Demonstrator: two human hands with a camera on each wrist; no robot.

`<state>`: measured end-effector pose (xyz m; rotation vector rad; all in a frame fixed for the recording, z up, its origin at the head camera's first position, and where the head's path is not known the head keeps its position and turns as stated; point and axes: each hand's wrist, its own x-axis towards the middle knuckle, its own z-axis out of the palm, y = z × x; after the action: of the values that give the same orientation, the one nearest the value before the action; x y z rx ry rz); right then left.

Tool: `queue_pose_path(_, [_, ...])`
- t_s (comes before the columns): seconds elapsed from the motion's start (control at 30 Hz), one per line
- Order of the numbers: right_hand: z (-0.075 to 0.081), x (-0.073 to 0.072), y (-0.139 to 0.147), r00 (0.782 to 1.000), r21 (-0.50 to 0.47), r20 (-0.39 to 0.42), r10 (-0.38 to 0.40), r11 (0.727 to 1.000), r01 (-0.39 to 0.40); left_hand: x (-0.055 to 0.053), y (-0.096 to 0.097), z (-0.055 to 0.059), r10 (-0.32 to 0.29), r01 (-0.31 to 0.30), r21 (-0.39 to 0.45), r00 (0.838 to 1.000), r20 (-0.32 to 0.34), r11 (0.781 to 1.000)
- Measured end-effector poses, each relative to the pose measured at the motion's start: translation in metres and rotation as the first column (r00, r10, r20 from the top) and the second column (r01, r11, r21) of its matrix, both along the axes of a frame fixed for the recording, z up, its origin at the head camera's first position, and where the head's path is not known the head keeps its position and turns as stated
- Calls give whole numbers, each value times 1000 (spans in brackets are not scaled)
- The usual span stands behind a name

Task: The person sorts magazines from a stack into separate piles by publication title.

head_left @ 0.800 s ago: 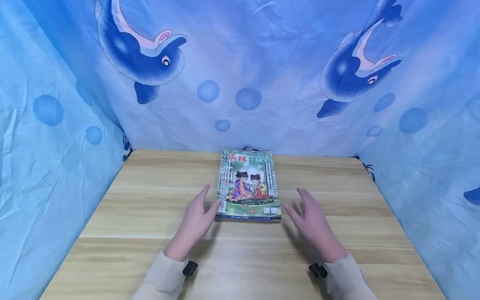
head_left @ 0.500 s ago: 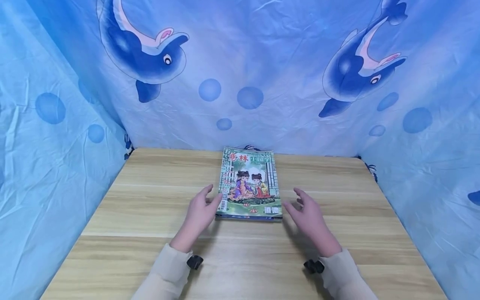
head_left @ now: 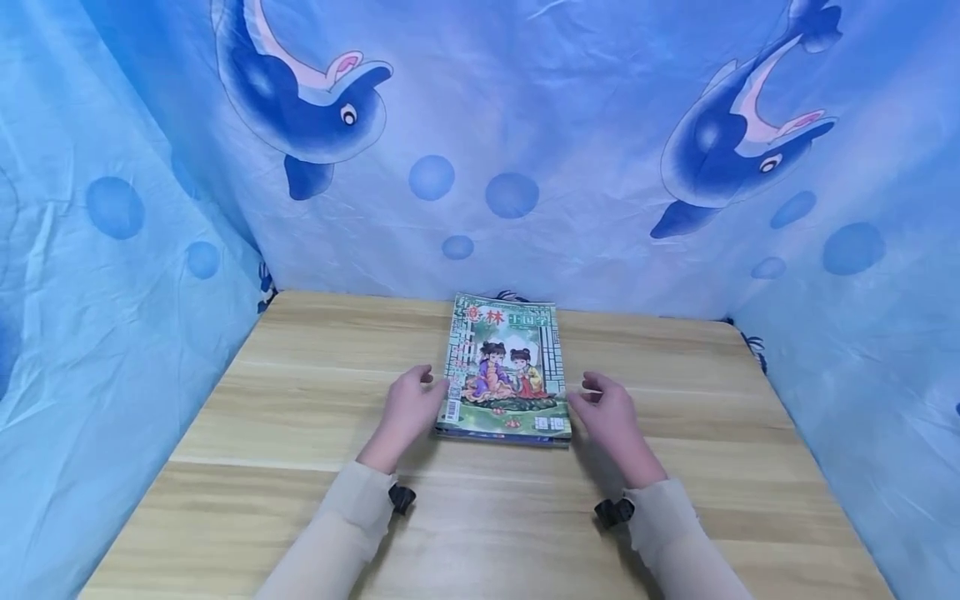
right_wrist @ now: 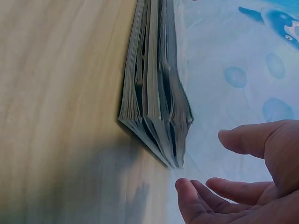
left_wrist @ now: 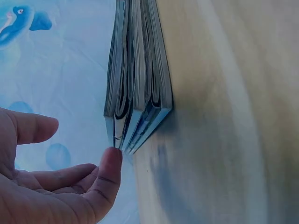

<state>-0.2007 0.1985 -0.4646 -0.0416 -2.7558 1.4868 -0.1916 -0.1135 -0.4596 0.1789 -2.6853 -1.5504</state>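
Observation:
A stack of several magazines point(head_left: 504, 367) lies flat at the back middle of the table. Its top cover is green with two cartoon figures in robes. My left hand point(head_left: 408, 407) is at the stack's left side, fingers loosely bent. In the left wrist view, one fingertip of that hand point(left_wrist: 60, 186) is at or very near the corner of the stacked pages point(left_wrist: 135, 70); contact cannot be told. On the right side is my right hand point(head_left: 611, 421), also loosely bent. The right wrist view has its fingers point(right_wrist: 187, 193) just off the page edges point(right_wrist: 152, 79). Neither hand grips anything.
A wooden table point(head_left: 480, 525) carries the stack. Blue dolphin-print cloth point(head_left: 525, 100) hangs behind the table and along both sides. Dark tassels point(head_left: 266, 283) show at the table's back corners. Each wrist bears a small black device point(head_left: 615, 512).
Both hands have drawn inward beside the magazine stack, and their fingers have bent more. The head view has shifted slightly, so the scene sits a little further right. The stack stays on the table.

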Motion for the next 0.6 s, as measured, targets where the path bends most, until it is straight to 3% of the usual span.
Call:
queue_pose_path(0.23, [2, -11, 3, 999, 41, 33, -22, 999, 21, -20, 9, 0, -11, 12, -22, 999, 48, 1000])
queue_pose_path(0.6, [-1, -29, -8, 986, 20, 164, -16, 1000, 13, -37, 2, -8, -12, 14, -24, 994, 111, 1000])
